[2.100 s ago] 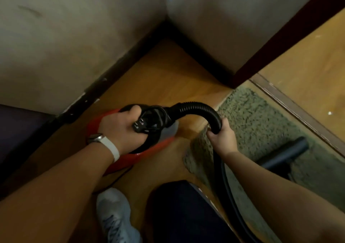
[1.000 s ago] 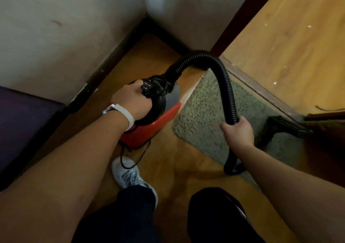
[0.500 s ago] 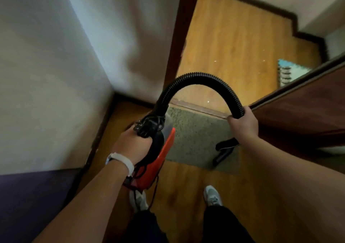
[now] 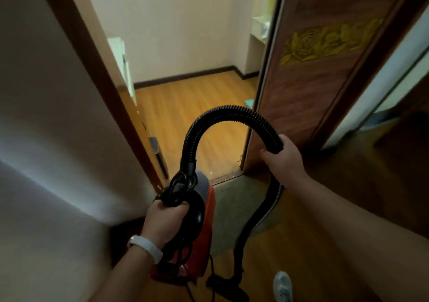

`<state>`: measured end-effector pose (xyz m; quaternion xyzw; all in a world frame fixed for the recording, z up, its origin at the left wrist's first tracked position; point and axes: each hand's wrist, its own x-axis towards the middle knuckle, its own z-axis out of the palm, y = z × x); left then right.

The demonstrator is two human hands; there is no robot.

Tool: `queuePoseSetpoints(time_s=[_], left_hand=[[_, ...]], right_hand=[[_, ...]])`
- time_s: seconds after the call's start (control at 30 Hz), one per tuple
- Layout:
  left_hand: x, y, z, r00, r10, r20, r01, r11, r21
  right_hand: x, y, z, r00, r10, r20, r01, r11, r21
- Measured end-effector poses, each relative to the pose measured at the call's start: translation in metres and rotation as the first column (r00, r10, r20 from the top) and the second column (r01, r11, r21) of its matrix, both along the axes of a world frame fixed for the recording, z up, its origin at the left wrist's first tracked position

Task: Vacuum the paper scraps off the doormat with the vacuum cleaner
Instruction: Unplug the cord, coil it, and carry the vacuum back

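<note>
Faces a pale wall (image 4: 58, 139) filling the left side and a dark brown door (image 4: 313, 81) with a gold flower carving, standing open on the right. Looks between them onto a wooden floor (image 4: 197, 107) running into the next room. Stands just short of the grey-green doormat (image 4: 234, 209), lying on the near side of the threshold between vacuum cleaner and hose; cannot make out any paper scraps on it in the dim light. Holds the red and black vacuum cleaner (image 4: 210, 220) on end at the doormat's left edge, with the left hand (image 4: 164, 220) wrapped tight round its black top handle and a bundle of cord. Grips the ribbed black hose (image 4: 222, 111) with the right hand (image 4: 283, 158), fingers curled fully round it just past the top of its high arch. Lets the rest of the hose drop along the doormat's right side to the nozzle (image 4: 226, 286), low near a pale shoe (image 4: 282, 285). Wears a white wristband (image 4: 145, 248) on the left wrist.
</note>
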<state>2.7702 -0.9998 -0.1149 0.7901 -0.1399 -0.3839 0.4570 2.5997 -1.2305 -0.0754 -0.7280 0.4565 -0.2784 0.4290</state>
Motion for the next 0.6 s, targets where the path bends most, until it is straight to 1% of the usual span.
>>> queuePoseSetpoints(time_s=[0.1, 0.17, 0.23, 0.3, 0.4, 0.53, 0.6], left_hand=[[-0.031, -0.030, 0.020, 0.999, -0.037, 0.025, 0.038, 0.998, -0.054], [-0.055, -0.052, 0.036, 0.999, -0.030, 0.023, 0.032, 0.994, -0.103], [-0.082, -0.073, 0.050, 0.998, -0.033, 0.056, 0.041, 0.988, -0.147], [-0.112, -0.096, 0.068, 0.995, -0.052, 0.088, 0.067, 0.981, -0.179], [-0.159, -0.132, 0.090, 0.982, -0.112, 0.152, 0.143, 0.967, -0.212], [-0.220, -0.179, 0.112, 0.965, -0.137, 0.224, 0.192, 0.951, -0.244], [-0.248, -0.198, 0.118, 0.959, -0.157, 0.236, 0.218, 0.941, -0.258]], right_hand=[[-0.039, -0.004, 0.028, 0.997, -0.017, 0.072, 0.018, 1.000, -0.017], [-0.064, -0.011, 0.045, 0.995, -0.033, 0.099, 0.034, 0.999, -0.014], [-0.093, -0.021, 0.059, 0.991, -0.061, 0.122, 0.061, 0.998, 0.006], [-0.125, -0.033, 0.071, 0.979, -0.084, 0.184, 0.079, 0.996, 0.033], [-0.178, -0.050, 0.086, 0.956, -0.110, 0.270, 0.097, 0.993, 0.063], [-0.243, -0.076, 0.102, 0.938, -0.175, 0.299, 0.170, 0.985, 0.044], [-0.274, -0.091, 0.108, 0.926, -0.207, 0.317, 0.208, 0.978, 0.032]])
